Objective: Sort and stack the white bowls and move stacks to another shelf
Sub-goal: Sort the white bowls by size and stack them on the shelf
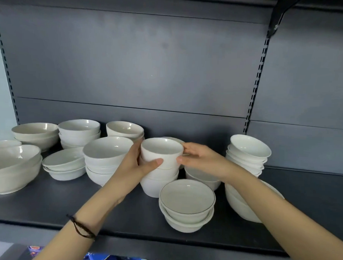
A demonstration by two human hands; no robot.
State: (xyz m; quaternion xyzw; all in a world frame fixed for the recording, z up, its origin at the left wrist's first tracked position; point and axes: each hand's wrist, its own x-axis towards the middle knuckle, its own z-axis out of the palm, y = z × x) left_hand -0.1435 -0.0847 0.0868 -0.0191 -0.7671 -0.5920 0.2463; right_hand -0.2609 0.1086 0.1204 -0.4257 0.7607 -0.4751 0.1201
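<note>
bowl stacks crowd the shelf; rimmed stack in front.

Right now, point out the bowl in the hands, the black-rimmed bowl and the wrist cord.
held bowl point(162, 148), head view, inner floor.
black-rimmed bowl point(186, 196), head view, inner floor.
wrist cord point(81, 227), head view, strand across left wrist.

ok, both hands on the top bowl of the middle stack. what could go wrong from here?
1. The left hand and right hand grip the top bowl of the middle stack; nested bowls below might lift with it, then drop.
2. The right stack leans; the right forearm passes close and could nudge it over.
3. The dark-rimmed stack stands close in front, towards the front of the shelf; pulling back low may knock it.
</note>
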